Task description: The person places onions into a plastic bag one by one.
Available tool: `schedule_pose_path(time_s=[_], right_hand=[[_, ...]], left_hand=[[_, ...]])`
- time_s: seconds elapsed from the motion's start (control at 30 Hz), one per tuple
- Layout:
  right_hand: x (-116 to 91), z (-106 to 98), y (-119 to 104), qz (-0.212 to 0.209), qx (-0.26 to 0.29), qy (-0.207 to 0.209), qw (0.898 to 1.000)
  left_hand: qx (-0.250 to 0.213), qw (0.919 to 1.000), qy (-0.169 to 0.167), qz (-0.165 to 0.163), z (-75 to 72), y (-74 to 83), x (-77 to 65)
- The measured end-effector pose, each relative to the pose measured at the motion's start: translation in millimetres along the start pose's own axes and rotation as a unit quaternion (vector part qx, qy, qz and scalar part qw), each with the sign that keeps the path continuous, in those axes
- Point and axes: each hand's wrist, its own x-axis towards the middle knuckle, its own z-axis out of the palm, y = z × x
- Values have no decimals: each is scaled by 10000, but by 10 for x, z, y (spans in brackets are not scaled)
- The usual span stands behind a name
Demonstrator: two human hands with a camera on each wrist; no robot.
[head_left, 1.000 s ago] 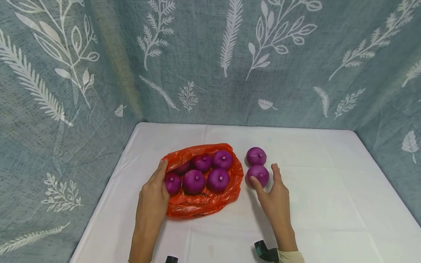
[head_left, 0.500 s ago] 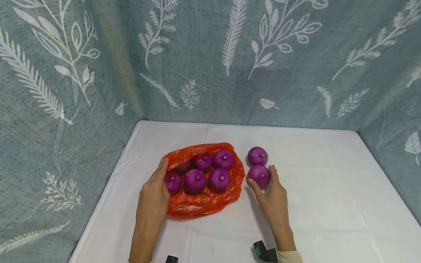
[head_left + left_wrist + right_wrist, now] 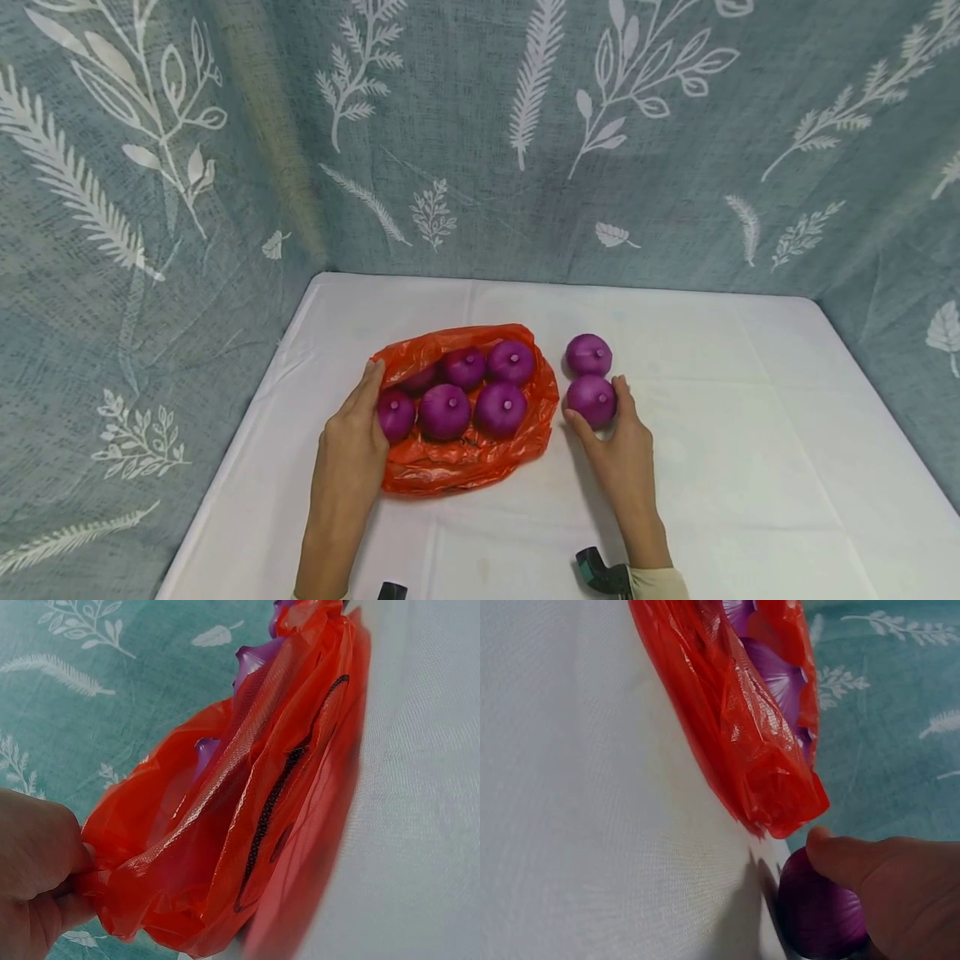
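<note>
A crumpled red plastic bag (image 3: 450, 467) lies with its mouth spread, holding several round purple onions (image 3: 444, 412). My left hand (image 3: 348, 458) is at the bag's left side; in the left wrist view its thumb and fingers pinch the bag's gathered edge (image 3: 112, 881). Right of the bag, two more onions sit on the white cloth, one behind the other. My right hand (image 3: 626, 454) grips the nearer onion (image 3: 592, 402) between thumb and fingers. The farther onion (image 3: 588, 355) sits just behind it. In the right wrist view, my thumb (image 3: 847, 859) lies across the held onion (image 3: 817, 911).
A white cloth (image 3: 750, 467) covers the table. Blue-green curtains (image 3: 480, 150) with white leaf prints stand behind it and along both sides. A black camera mount (image 3: 602, 573) is at my right wrist.
My right fingers have come in against the nearer onion, so thumb and fingers now hold it from both sides. The left hand stays on the bag. The head view has shifted slightly.
</note>
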Motion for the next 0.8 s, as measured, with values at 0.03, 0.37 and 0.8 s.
schedule_pose_path(time_s=[0.03, 0.37, 0.8], right_hand=[[1, 0, 2, 8, 22, -9, 10000], [-6, -15, -18, -52, 297, 86, 9995], [-44, -106, -158, -486, 509, 270, 9972]], left_hand=[[-1, 10000, -9, -5, -1, 0, -2], [2, 10000, -16, 14, 3, 5, -4], [21, 10000, -16, -29, -1, 4, -28]])
